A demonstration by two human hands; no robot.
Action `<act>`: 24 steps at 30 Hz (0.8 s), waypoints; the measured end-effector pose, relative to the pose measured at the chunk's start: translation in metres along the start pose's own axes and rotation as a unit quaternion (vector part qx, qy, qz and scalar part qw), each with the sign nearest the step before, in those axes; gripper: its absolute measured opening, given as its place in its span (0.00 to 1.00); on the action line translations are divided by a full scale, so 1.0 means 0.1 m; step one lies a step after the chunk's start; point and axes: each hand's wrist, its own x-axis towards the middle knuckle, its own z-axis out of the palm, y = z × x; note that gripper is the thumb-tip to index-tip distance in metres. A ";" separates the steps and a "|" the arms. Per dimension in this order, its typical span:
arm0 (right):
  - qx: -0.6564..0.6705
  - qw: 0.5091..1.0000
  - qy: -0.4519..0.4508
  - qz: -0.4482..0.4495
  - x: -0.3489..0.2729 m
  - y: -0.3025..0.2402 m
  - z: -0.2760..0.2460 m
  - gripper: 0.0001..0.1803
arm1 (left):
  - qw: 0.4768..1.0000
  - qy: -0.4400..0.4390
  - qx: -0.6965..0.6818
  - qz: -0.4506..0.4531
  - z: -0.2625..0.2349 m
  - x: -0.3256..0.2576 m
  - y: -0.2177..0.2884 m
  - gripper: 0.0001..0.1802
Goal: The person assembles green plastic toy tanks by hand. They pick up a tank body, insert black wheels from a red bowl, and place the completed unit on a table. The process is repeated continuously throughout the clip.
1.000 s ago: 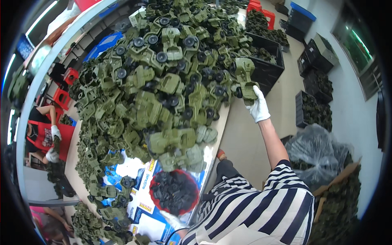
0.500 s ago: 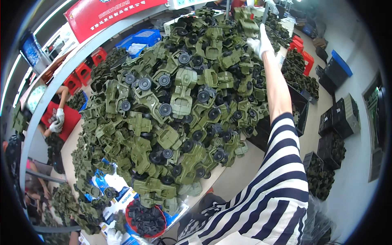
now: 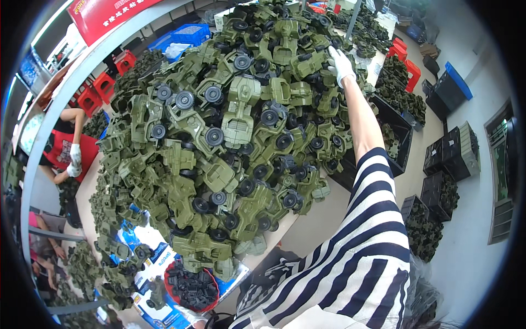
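My right hand [image 3: 341, 66], in a white glove, reaches far forward to the upper right slope of a large heap of olive-green toy jeeps [image 3: 241, 104]. Its fingers are stretched out, with nothing seen gripped in them, and lie against or just over the jeeps there. Close to its left is a toy jeep [image 3: 309, 64]. Of my left hand [image 3: 193, 319] only a pale, blurred bit shows at the lower edge, below a red basket [image 3: 218, 285] of small black parts; its fingers are hidden.
Printed blue-and-white cardboard [image 3: 156, 238] lies at the heap's near left. Black crates [image 3: 406, 137] stand to the right, with red stools [image 3: 412, 77] beyond. A metal post [image 3: 355, 21] rises at the far right. Across the table on the left, a person with gloved hands [image 3: 75, 162] works.
My right hand has come back toward me from the far end of the heap. The jeep just beyond it is no longer seen there. My left glove has mostly left the lower edge.
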 end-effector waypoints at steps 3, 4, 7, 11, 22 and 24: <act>0.047 0.999 0.007 -0.015 0.00 0.04 -0.05 0.44 | 1.000 -0.018 -0.013 -0.016 0.07 -0.03 -0.05 0.37; 0.054 0.998 0.023 -0.032 -0.05 0.05 0.02 0.40 | 0.999 -0.020 -0.018 -0.022 0.04 -0.05 -0.07 0.37; 0.081 0.990 0.071 -0.092 -0.10 0.18 -0.01 0.32 | 0.997 -0.035 -0.052 -0.038 -0.08 -0.07 -0.15 0.37; 0.167 0.968 0.135 -0.133 -0.28 0.35 -0.22 0.10 | 0.963 -0.148 -0.207 -0.089 -0.51 0.02 -0.50 0.36; -0.013 0.963 0.030 -0.267 -4.15 0.10 0.38 0.21 | 0.938 -0.147 -0.082 -0.304 -1.78 0.61 -1.40 0.49; -0.053 0.943 -0.094 -0.316 -5.34 0.11 0.94 0.19 | 0.960 -0.144 0.082 -0.225 -1.99 0.72 -1.45 0.43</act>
